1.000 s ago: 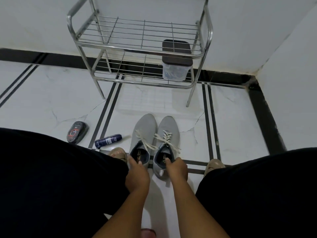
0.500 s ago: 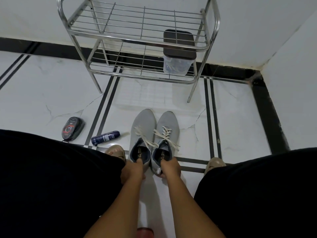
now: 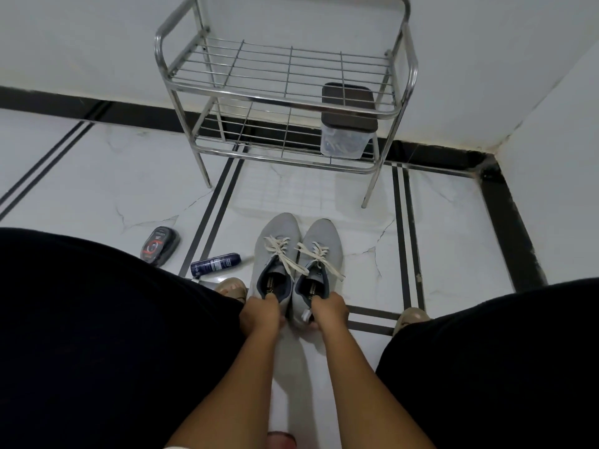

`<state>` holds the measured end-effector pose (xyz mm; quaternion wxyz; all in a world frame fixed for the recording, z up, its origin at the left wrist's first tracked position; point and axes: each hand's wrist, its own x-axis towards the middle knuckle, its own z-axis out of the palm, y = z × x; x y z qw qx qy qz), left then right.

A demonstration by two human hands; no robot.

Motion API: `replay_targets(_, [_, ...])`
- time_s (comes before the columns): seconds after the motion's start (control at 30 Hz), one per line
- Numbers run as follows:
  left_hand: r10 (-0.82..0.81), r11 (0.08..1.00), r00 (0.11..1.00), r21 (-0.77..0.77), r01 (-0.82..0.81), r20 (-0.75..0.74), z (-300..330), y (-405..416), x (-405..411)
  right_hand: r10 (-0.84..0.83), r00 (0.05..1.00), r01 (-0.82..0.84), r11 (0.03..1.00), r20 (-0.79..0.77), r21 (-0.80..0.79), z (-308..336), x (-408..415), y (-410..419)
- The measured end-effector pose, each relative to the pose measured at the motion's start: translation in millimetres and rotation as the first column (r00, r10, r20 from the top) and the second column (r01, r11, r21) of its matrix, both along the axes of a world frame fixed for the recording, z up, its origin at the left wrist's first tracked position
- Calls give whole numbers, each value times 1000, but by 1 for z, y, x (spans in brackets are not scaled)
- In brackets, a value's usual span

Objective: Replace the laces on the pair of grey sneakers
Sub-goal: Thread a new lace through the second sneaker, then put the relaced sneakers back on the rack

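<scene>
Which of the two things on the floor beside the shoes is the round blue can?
The blue spray can, lying on its side nearest the left sneaker. The other thing, farther left, is a flat black case with red markings.

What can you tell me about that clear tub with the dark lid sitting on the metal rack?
The tub is a small box of see-through plastic, topped by a flat, dark brown lid with rounded corners that overhangs its walls. It stands upright and closed on the lower wire shelf of the steel rack, at the right end, partly behind the upper shelf's front rail. Something pale and tangled shows inside, too blurred to name. Neither hand touches it.
</scene>
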<state>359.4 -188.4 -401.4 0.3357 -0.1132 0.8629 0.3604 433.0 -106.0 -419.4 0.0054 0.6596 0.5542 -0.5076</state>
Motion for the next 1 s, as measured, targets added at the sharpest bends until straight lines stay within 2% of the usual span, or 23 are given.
replay_targets(0.13, [15, 999, 998, 44, -13, -58, 32, -6, -1, 58, 997, -54, 994, -41, 99, 30, -3, 0])
replay_targets(0.23, [53, 993, 994, 114, -42, -94, 59, -13, -8, 60, 991, -40, 985, -120, 167, 57, -11, -1])
replay_targets(0.33, [58, 990, 979, 135, -31, -197, 93, -22, -16, 87, 975, -43, 976, -203, 213, 89, -20, -6])
replay_targets(0.5, [79, 979, 957, 204, -21, -279, 144, -42, -35, 195, 930, -93, 945, -313, 314, 151, -36, -12])
replay_targets(0.73, [116, 965, 884, 262, 8, -454, 224, -49, -76, 198, 855, -74, 962, -480, 264, 229, -78, -7])
replay_targets(1.0, [87, 939, 887, 334, 78, -453, 300, 22, -176, 203, 798, -95, 972, -567, 213, 312, -174, 68])
